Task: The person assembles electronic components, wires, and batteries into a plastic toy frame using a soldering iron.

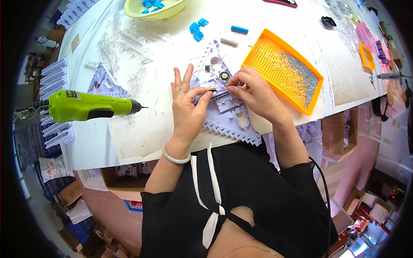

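Observation:
A pale lavender plastic housing [228, 114] with saw-toothed edges lies on the table in front of me. A round black speaker [224, 76] and thin pinkish-red wires sit in its upper part. My left hand [188, 103] is over the housing's left side, thumb and forefinger pinching a small dark circuit board [213, 90]. From the right, my right hand [256, 92] meets it, thumb and forefinger pinched on what looks like a thin wire [221, 87] close to the board. The fingertips partly hide the wire's end.
An orange perforated tray [290, 64] of small screws stands at right. A green electric screwdriver [92, 106] hangs at left, beside another lavender housing [103, 81]. Blue plastic parts [197, 31], a blue cylinder [239, 29], a grey cylinder [229, 42] and a yellow bowl [157, 13] lie beyond.

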Demonstrator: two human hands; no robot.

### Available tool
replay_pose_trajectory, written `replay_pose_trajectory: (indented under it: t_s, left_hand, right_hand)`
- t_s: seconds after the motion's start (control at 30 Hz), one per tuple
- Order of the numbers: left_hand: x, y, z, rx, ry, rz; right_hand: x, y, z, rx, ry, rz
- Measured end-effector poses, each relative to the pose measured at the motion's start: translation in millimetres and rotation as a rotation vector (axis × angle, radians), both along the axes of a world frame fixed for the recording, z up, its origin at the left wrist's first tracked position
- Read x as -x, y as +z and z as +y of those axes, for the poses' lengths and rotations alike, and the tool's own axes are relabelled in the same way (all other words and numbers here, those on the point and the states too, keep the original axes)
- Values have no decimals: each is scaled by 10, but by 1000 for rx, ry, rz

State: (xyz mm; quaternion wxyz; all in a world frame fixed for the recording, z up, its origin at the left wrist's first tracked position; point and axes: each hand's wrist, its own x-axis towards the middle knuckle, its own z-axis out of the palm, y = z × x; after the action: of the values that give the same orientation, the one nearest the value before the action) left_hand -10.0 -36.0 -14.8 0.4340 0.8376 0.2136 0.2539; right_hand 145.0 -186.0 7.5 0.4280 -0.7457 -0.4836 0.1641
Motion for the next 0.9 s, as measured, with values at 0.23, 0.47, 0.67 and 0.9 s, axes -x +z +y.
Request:
replay_pose_trajectory:
  t_s: [0.23, 0.47, 0.67, 0.9]
  left_hand:
    - [-74, 82, -17, -213, 18, -2]
    - [9, 279, -145, -544, 4, -42]
    - [92, 319, -250, -527, -6, -40]
    - [88, 243, -214, -529, -4, 19]
  right_hand:
    - [-20, -23, -20, 24, -8, 71]
    - [100, 161, -69, -104, -156, -28]
    - [100, 161, -129, -34, -116, -60]
    - [168, 164, -73, -47, -25, -130]
